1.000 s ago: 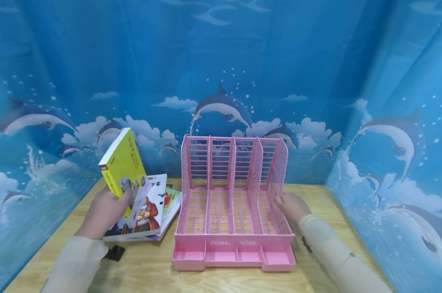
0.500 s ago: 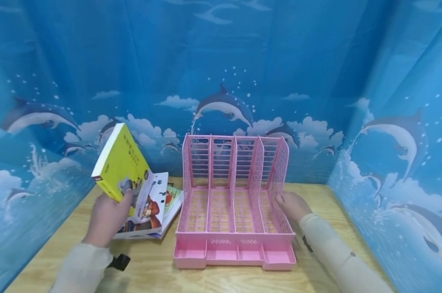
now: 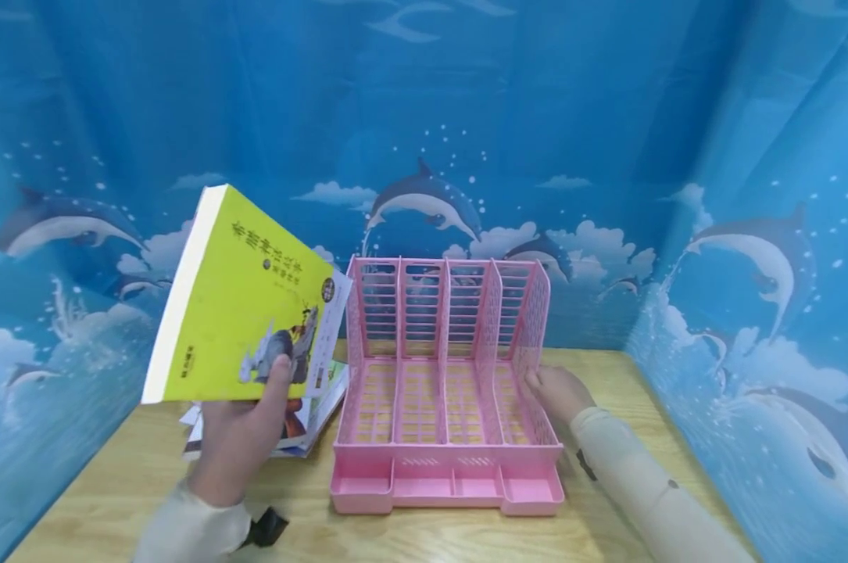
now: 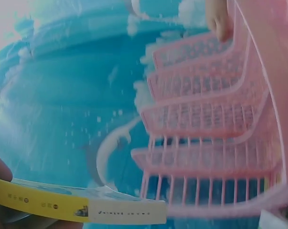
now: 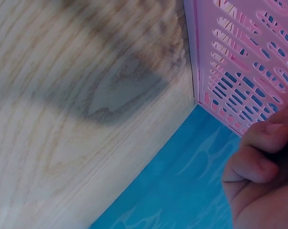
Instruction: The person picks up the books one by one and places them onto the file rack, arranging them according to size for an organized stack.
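My left hand (image 3: 244,438) grips a yellow paperback book (image 3: 248,305) by its lower edge, thumb on the front cover. The book is raised and tilted, left of the pink file rack (image 3: 448,447). Its yellow-and-white spine (image 4: 82,205) shows in the left wrist view. More books (image 3: 328,403) lie on the table behind and below the left hand, partly hidden by it. My right hand (image 3: 563,393) holds the rack's right side panel (image 5: 244,71); in the right wrist view its fingers are curled beside the slotted wall. The rack stands upright, with several bare upright slots.
Small open trays (image 3: 476,490) run along the rack's front. A light wooden table (image 3: 466,539) carries everything. Blue dolphin-print curtains (image 3: 571,94) enclose the back and both sides. A black strap piece (image 3: 267,528) hangs at the left wrist.
My left hand has lifted the yellow book off the other books, moved it right toward the rack and turned its front cover to face me. The right hand and rack stay put.
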A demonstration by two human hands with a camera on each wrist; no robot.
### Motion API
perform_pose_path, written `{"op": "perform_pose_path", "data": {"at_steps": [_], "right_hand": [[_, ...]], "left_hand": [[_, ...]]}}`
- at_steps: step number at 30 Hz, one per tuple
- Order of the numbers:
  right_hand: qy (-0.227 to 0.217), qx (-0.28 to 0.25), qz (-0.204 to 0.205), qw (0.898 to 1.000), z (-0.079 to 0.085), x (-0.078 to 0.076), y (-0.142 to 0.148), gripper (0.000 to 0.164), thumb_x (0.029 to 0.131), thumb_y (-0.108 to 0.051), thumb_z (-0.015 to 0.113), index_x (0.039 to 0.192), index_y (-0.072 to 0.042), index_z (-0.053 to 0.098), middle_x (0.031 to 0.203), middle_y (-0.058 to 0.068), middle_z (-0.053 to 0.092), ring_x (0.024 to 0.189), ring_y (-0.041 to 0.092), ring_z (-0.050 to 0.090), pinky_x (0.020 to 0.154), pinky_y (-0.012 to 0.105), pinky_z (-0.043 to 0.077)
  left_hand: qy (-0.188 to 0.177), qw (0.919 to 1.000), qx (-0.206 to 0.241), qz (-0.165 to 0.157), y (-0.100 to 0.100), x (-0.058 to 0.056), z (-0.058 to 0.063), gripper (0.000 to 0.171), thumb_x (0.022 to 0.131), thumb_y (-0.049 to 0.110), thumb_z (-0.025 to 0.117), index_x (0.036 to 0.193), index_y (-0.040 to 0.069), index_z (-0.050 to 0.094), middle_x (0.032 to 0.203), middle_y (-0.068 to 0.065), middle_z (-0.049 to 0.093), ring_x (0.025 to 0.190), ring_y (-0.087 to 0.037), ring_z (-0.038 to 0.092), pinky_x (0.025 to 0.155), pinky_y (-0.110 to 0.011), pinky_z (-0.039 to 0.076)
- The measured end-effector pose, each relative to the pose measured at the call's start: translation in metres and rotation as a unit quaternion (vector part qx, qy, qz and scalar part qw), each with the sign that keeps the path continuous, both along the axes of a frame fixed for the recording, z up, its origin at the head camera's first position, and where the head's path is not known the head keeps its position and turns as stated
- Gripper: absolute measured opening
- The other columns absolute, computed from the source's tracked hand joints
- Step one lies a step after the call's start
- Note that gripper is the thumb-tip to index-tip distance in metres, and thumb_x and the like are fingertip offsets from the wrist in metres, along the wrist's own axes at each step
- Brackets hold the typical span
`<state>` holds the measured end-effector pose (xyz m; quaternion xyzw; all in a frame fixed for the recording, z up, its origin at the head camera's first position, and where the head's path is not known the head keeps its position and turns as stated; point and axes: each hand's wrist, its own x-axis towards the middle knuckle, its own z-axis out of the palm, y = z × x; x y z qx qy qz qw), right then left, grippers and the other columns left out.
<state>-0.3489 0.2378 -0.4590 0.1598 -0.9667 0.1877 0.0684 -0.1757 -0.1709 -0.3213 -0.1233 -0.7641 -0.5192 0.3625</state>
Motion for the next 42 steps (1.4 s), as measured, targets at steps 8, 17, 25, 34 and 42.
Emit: {"op": "perform_pose_path", "data": {"at_steps": [8,17,25,34,42], "right_hand": [[-0.004,-0.008,-0.007,1.0,0.0,0.001,0.0,0.039,0.104,-0.025,0.035,0.074,-0.016,0.059,0.08,0.003,0.067,0.079,0.026,0.065,0.079,0.045,0.047],[-0.001,-0.01,-0.011,1.0,-0.003,0.001,-0.001,0.041,0.104,-0.025,0.035,0.07,-0.015,0.056,0.075,0.001,0.064,0.075,0.024,0.064,0.079,0.046,0.047],[-0.009,-0.009,-0.014,1.0,-0.001,0.003,-0.003,0.042,0.104,-0.026,0.034,0.065,-0.016,0.048,0.066,-0.001,0.057,0.066,0.018,0.058,0.075,0.043,0.047],[-0.008,-0.018,-0.018,1.0,-0.002,0.001,-0.003,0.042,0.104,-0.026,0.035,0.068,-0.017,0.052,0.075,0.001,0.063,0.076,0.023,0.063,0.079,0.045,0.047],[-0.017,-0.025,-0.025,0.999,-0.004,0.001,-0.003,0.043,0.104,-0.027,0.035,0.064,-0.016,0.046,0.07,-0.001,0.059,0.068,0.018,0.058,0.075,0.043,0.047]], "left_hand": [[-0.062,0.9968,0.027,-0.044,0.031,-0.01,-0.012,0.05,0.094,0.001,0.056,0.14,0.013,0.039,0.133,-0.003,0.054,0.117,-0.021,0.056,0.087,-0.03,0.051],[-0.184,0.9811,0.057,-0.017,0.038,-0.049,-0.053,0.043,0.096,0.026,0.058,0.137,0.026,0.045,0.13,-0.001,0.056,0.111,-0.024,0.06,0.079,-0.035,0.054],[-0.282,0.958,-0.009,0.048,0.046,-0.069,-0.067,0.041,0.095,0.038,0.055,0.126,0.012,0.055,0.117,-0.011,0.064,0.097,-0.03,0.066,0.072,-0.04,0.056],[-0.296,0.9487,-0.081,0.075,0.05,-0.083,-0.086,0.048,0.097,0.038,0.052,0.137,0.014,0.044,0.129,-0.012,0.057,0.111,-0.032,0.059,0.081,-0.046,0.053],[-0.311,0.9433,-0.085,0.081,0.055,-0.093,-0.101,0.046,0.096,0.038,0.054,0.135,0.016,0.044,0.124,-0.012,0.06,0.102,-0.032,0.064,0.073,-0.044,0.056]]}}
